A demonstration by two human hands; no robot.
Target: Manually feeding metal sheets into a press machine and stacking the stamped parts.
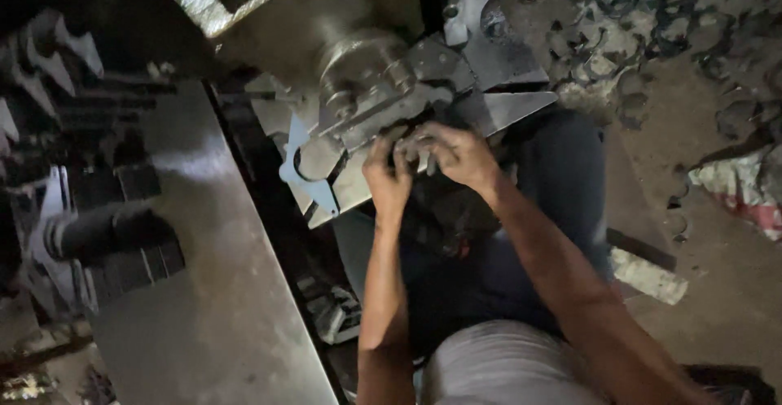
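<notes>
My left hand (pixel 388 179) and my right hand (pixel 454 153) meet at the front of a grey metal press machine (pixel 366 71). Both have their fingers curled around a small metal piece (pixel 411 154) held just under the machine's tool block (pixel 391 108). The piece itself is mostly hidden by my fingers. A flat cut metal plate with a round notch (pixel 305 169) lies on the machine bed to the left of my left hand.
A long flat steel slab (pixel 208 267) runs along the left. Stacked cut metal parts (pixel 49 55) and a dark cylinder (pixel 90 230) sit beyond it. Curled metal scrap (pixel 643 14) litters the dirt floor at upper right, with a cloth bag (pixel 745 185) by the right edge.
</notes>
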